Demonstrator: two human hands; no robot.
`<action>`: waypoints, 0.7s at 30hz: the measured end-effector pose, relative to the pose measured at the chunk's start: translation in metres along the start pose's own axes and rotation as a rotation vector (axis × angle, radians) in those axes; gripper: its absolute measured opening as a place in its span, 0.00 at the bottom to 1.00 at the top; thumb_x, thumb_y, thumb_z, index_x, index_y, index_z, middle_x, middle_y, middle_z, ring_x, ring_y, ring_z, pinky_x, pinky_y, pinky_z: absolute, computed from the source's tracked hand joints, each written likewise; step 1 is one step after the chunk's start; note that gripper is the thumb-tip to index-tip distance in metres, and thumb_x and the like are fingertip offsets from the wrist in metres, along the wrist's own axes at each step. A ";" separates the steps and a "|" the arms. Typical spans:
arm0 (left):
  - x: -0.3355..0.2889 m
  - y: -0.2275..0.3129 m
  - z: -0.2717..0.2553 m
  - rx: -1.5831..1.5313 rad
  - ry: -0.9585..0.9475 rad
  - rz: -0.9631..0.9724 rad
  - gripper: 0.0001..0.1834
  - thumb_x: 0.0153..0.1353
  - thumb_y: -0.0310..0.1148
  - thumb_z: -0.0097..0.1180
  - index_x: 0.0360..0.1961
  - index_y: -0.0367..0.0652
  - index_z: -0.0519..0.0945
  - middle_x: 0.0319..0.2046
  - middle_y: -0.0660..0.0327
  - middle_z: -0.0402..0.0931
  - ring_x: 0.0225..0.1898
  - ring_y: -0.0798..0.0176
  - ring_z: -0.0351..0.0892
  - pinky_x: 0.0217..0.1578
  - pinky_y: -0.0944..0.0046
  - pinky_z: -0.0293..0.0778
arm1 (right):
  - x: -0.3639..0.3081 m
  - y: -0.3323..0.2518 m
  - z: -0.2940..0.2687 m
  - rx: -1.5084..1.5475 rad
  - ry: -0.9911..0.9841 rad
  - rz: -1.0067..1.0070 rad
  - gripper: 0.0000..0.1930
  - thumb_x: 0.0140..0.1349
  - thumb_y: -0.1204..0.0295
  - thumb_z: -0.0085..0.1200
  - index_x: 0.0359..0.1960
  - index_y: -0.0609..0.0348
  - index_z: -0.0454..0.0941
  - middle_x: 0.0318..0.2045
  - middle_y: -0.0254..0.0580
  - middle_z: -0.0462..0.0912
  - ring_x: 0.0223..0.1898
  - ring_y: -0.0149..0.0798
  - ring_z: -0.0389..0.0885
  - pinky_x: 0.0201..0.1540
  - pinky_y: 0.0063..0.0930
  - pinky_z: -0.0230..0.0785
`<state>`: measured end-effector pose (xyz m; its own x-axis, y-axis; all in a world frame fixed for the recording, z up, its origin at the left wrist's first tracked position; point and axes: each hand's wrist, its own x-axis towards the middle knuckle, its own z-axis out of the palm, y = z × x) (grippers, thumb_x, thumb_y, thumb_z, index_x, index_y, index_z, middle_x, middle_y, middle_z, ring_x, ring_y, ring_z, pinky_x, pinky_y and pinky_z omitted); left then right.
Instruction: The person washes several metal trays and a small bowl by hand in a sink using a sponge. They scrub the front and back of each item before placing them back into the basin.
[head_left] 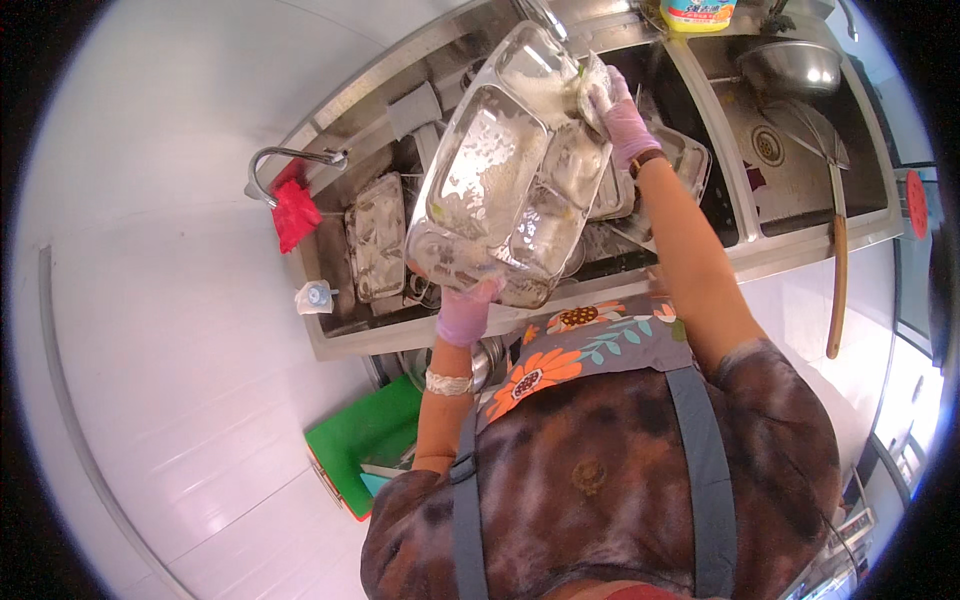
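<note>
A metal compartment tray point(490, 165) with soapy foam and smears on it is held tilted over the left sink basin. My left hand point(466, 312), in a thin purple glove, grips its near lower edge. At the tray's far right corner, my right hand point(622, 115), gloved alike, is closed around a pale, wet scrubbing pad point(594, 92) pressed against the tray. Beneath lie more trays, among them a soapy compartment tray point(378, 238) at the left and another point(685, 165) by my right wrist. Part of the basin's contents is hidden behind the held tray.
A curved faucet point(265, 165) with a red cloth point(294, 212) stands at the left rim. The right basin point(820, 185) holds a metal bowl point(795, 68) and a wooden-handled strainer point(838, 250) reaching over the front edge. A yellow bottle point(697, 14) stands behind. Below left sits a green crate point(365, 440).
</note>
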<state>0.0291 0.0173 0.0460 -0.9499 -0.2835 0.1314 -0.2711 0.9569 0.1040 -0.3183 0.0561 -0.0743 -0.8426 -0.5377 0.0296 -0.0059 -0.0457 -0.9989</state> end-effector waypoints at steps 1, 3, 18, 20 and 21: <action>-0.010 -0.005 -0.008 0.029 -0.009 -0.010 0.17 0.43 0.25 0.48 0.36 0.54 0.77 0.34 0.64 0.76 0.42 0.57 0.71 0.52 0.47 0.51 | -0.004 -0.010 0.004 0.065 -0.174 0.041 0.34 0.52 0.63 0.53 0.57 0.60 0.49 0.47 0.56 0.68 0.47 0.44 0.68 0.50 0.29 0.60; -0.009 -0.017 -0.015 -0.227 -0.032 -0.125 0.14 0.44 0.25 0.51 0.35 0.48 0.76 0.36 0.61 0.75 0.41 0.58 0.72 0.47 0.55 0.60 | 0.006 -0.005 0.000 -0.229 -0.153 -0.157 0.38 0.49 0.61 0.56 0.56 0.64 0.49 0.46 0.56 0.68 0.48 0.45 0.68 0.50 0.28 0.60; -0.006 -0.048 -0.084 -0.331 -0.152 -0.188 0.15 0.43 0.25 0.57 0.36 0.46 0.75 0.38 0.60 0.72 0.41 0.59 0.71 0.44 0.61 0.65 | -0.017 -0.112 0.009 -0.102 0.036 -0.350 0.27 0.46 0.65 0.59 0.47 0.64 0.64 0.32 0.51 0.76 0.36 0.43 0.77 0.38 0.27 0.68; 0.003 -0.062 -0.091 0.054 -0.071 0.155 0.21 0.42 0.24 0.57 0.42 0.41 0.71 0.40 0.59 0.71 0.40 0.61 0.70 0.42 0.65 0.67 | -0.023 -0.117 -0.010 -0.151 0.036 -0.442 0.22 0.49 0.71 0.55 0.46 0.64 0.66 0.37 0.45 0.76 0.37 0.34 0.74 0.40 0.23 0.66; 0.009 -0.061 -0.088 -0.348 0.025 -0.121 0.20 0.43 0.24 0.56 0.41 0.45 0.72 0.42 0.59 0.70 0.40 0.60 0.70 0.43 0.65 0.67 | -0.027 -0.120 -0.027 -0.203 0.020 -0.453 0.20 0.50 0.76 0.52 0.47 0.66 0.65 0.40 0.39 0.75 0.39 0.29 0.72 0.42 0.20 0.64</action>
<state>0.0508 -0.0495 0.1278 -0.9091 -0.3984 0.1214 -0.3077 0.8389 0.4489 -0.3091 0.0987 0.0440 -0.7417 -0.4851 0.4632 -0.4768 -0.1046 -0.8728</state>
